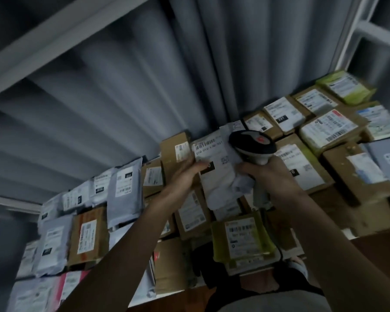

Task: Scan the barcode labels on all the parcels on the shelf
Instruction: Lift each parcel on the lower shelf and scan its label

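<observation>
Centre of the frame: left hand (185,168) gripping the left edge of a white parcel (221,172), thumb laid across its face, remaining fingers curled behind and out of sight. Barcode label (208,144) along the parcel's upper edge, just left of the scanner head and partly readable (blurred digits beneath the bars). Right of centre: right hand (273,176) wrapped round the handle of a barcode scanner (252,144), fingers clamped on the grip, forefinger stretched toward the parcel's crumpled right side. Scanner head dark, with a red mark on top, hovering over the parcel's upper right corner; touching or just clear, cannot tell.

Beneath and all round: shelf packed with parcels lying flat and overlapping. Lower left of the frame: grey mailer bags (124,194) leaning in a row, beside a brown box (89,235) bearing a white label. Lower centre: yellow-green packet (243,239) with its own barcode, directly below the held parcel. Upper right: more brown cartons (356,174) and a pale green box (347,86), each labelled, some with small black number tags. Behind everything, filling the upper half: corrugated grey wall (122,86). Upper left: white shelf beam (54,39) slanting across. Whole view somewhat motion-blurred.
</observation>
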